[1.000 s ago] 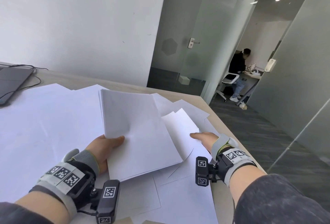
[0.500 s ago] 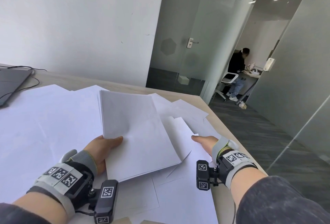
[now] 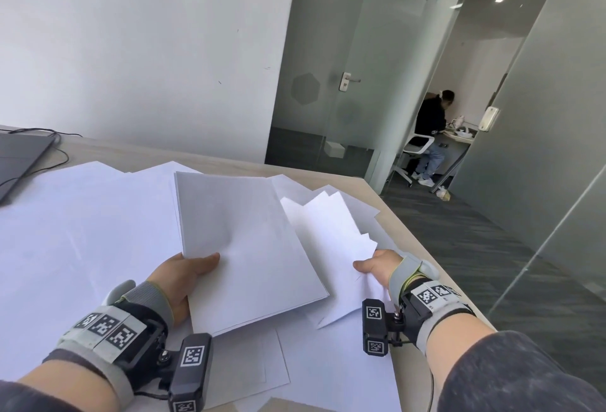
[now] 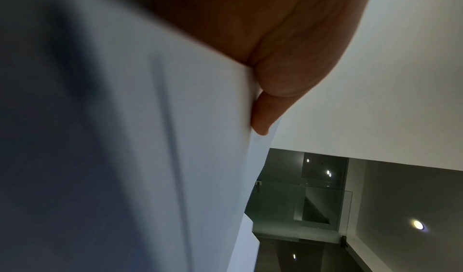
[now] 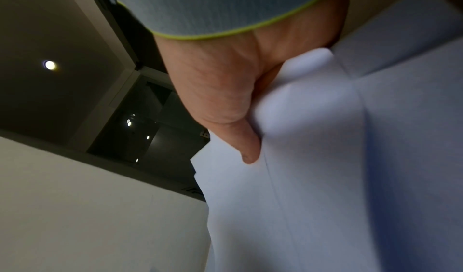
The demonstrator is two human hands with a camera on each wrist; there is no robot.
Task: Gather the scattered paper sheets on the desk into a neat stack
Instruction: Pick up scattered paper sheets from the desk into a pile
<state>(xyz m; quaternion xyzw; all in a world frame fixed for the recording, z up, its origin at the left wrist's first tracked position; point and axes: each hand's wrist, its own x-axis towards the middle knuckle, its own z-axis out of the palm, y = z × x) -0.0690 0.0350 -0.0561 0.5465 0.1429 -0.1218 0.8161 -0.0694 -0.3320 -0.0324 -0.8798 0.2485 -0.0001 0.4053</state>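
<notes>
A thick stack of white sheets (image 3: 242,241) is held tilted above the desk by my left hand (image 3: 183,275), thumb on top at its near left edge; the fingers underneath are hidden. In the left wrist view the thumb (image 4: 263,116) presses on the stack (image 4: 125,157). My right hand (image 3: 377,269) pinches a few loose sheets (image 3: 331,241) lifted just right of the stack, their far corners fanned out. The right wrist view shows the thumb (image 5: 245,145) clamped on these sheets (image 5: 325,157). More white sheets (image 3: 82,231) lie scattered over the desk (image 3: 229,162).
A dark laptop (image 3: 16,162) with black cables (image 3: 52,136) sits at the far left of the desk. The desk's right edge (image 3: 426,247) runs diagonally past my right hand. Beyond are a white wall, glass partitions, and a seated person (image 3: 433,136) in another room.
My right hand has closed on a few loose sheets at the right and lifted them toward the stack. The left hand keeps holding the stack, almost still.
</notes>
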